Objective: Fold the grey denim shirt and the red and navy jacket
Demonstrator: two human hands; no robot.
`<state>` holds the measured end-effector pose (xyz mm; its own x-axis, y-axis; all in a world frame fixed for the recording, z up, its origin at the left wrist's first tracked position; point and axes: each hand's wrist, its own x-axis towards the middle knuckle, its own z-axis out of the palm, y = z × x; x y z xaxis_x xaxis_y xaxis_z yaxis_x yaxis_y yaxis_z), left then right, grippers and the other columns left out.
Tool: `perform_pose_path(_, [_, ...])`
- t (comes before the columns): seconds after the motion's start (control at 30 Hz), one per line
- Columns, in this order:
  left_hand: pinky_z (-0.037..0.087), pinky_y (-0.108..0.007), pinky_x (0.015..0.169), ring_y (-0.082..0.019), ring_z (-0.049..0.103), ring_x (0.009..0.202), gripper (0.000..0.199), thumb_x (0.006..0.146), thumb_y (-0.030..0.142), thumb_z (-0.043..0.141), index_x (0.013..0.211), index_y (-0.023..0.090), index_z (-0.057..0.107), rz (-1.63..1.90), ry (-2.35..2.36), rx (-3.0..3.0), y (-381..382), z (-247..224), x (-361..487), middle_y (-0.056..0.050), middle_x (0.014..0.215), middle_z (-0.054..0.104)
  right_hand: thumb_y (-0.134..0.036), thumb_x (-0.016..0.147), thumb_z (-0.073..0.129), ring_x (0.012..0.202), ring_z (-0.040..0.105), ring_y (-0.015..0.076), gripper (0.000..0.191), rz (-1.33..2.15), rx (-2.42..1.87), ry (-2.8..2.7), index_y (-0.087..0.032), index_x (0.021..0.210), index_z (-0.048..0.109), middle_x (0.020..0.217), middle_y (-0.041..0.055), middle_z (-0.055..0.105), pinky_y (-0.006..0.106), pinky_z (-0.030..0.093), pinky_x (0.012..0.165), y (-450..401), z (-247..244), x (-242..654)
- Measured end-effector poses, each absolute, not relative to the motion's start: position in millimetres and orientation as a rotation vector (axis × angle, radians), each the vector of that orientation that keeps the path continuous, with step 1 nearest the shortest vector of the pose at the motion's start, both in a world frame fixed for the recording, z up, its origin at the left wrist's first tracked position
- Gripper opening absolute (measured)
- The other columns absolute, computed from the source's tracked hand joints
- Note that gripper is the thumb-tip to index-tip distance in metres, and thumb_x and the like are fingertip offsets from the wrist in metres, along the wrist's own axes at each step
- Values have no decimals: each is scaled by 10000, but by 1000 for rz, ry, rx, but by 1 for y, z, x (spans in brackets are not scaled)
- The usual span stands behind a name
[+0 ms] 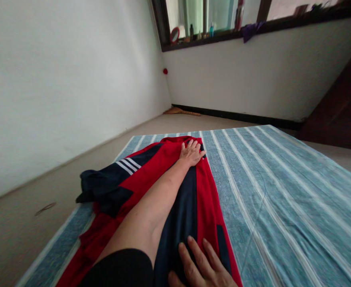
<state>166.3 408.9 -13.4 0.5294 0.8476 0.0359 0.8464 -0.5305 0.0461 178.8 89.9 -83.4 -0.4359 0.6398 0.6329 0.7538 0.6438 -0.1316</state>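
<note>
Hands (191,152) (208,271), two, on one garment (207,199)

1 garment (159,169) lies left on the sheet (271,183); 1 broom (175,111) behind, on the floor (103,159).

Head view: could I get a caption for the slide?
Left hand outstretched, right hand nearer the camera, both open on a red and navy garment atop a blue striped cloth.

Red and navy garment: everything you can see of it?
The red and navy garment looks like smooth fabric, with three white stripes on a navy panel. It lies lengthwise on the striped cloth, right edge fairly straight, left side rumpled and bunched. The left hand rests near its far end, the right hand nearer the camera. Its near end runs out of frame.
</note>
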Motion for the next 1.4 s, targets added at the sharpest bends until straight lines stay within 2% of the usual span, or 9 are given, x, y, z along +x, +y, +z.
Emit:
perform_pose_path(0.2, [199, -524, 1111, -254, 192, 1409, 611, 947, 580, 210, 1367, 178, 396, 52, 1516, 2701, 351, 1, 150, -109, 1521, 287, -441, 933, 466, 1186, 542, 317, 348, -248, -1117, -2270, -315, 1254, 516, 1282, 74, 593, 503, 497, 912, 82, -69, 192])
perform_pose_path(0.33, [174, -521, 1121, -253, 194, 1410, 628, 947, 580, 240, 1387, 155, 379, 48, 1532, 2678, 305, -10, 126, -130, 1513, 297, -510, 920, 455, 1303, 392, 372, 508, 175, -1098, -2566, -287, 1376, 421, 1443, 133, 411, 571, 410, 987, 81, -43, 207])
perform_pose_path(0.5, [204, -480, 1123, -240, 206, 1408, 569, 967, 509, 279, 1386, 138, 381, 93, 1510, 2653, 282, -15, 110, -122, 1510, 309, -784, 772, 407, 1393, 112, 401, 893, 682, -1125, -2629, -232, 1465, 299, 1523, 199, 187, 634, 174, 1081, 80, -9, 219])
perform_pose_path(0.63, [212, -483, 1121, -235, 186, 1414, 530, 963, 500, 313, 1356, 161, 420, 105, 1458, 2675, 246, 3, 101, -106, 1509, 315, -795, 753, 421, 1406, 72, 380, 921, 819, -1179, -2611, -216, 1461, 317, 1527, 201, 178, 593, 93, 1111, 73, 11, 220])
perform_pose_path(0.87, [222, -510, 1118, -265, 153, 1422, 567, 956, 499, 326, 1386, 138, 402, -2, 1455, 2554, 140, 12, 57, -131, 1524, 271, -724, 808, 438, 1416, 58, 351, 867, 817, -1077, -2609, -228, 1488, 229, 1543, 165, 141, 588, 87, 1117, 39, 5, 211])
perform_pose_path(0.97, [179, -481, 1142, -244, 140, 1426, 567, 958, 481, 344, 1420, 153, 362, 7, 1454, 2539, 125, 2, 43, -109, 1538, 238, -694, 819, 467, 1417, 76, 347, 817, 733, -1082, -2588, -290, 1485, 222, 1549, 135, 156, 605, 116, 1107, 32, 1, 208])
perform_pose_path(1.1, [148, -464, 1153, -228, 137, 1427, 555, 958, 459, 367, 1423, 155, 361, 22, 1451, 2546, 122, -1, 38, -103, 1538, 238, -679, 809, 506, 1394, 214, 359, 678, 604, -1069, -2587, -300, 1368, 447, 1522, 143, 260, 595, 203, 1089, 26, 5, 202])
perform_pose_path(1.23, [140, -463, 1156, -231, 120, 1429, 552, 959, 437, 355, 1423, 138, 363, -15, 1475, 2463, 105, 11, 39, -116, 1541, 218, -550, 869, 525, 1167, 535, 256, 383, 527, -1051, -2465, -229, 1038, 647, 1258, 95, 581, 433, 382, 1034, 24, 10, 198])
perform_pose_path(1.4, [163, -496, 1146, -252, 105, 1430, 604, 943, 479, 351, 1453, 160, 302, -89, 1471, 2387, 79, 13, 33, -111, 1554, 166, -320, 931, 460, 989, 618, 178, 234, 471, -1115, -2204, -214, 995, 658, 1082, 74, 657, 296, 492, 874, 47, 13, 202])
